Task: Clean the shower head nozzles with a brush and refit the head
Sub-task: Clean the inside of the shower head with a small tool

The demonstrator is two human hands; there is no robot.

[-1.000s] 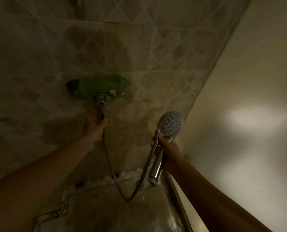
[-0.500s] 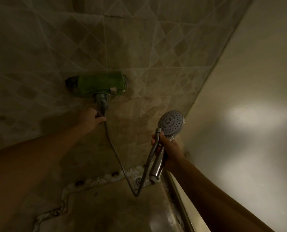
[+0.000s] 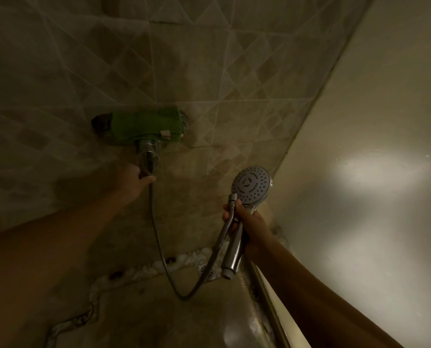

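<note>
One wide-angle camera, worn on the head, looks forward and down into a shower corner. It faces the tiled wall (image 3: 209, 59), with the plain wall (image 3: 385, 121) on the right and the floor (image 3: 159, 320) along the bottom. Both forearms enter from the lower edge. The left hand (image 3: 134, 179) on the hose (image 3: 156, 234) and the right hand (image 3: 247, 217) around the shower head (image 3: 251, 185) sit mid-frame, near the camera.
</note>
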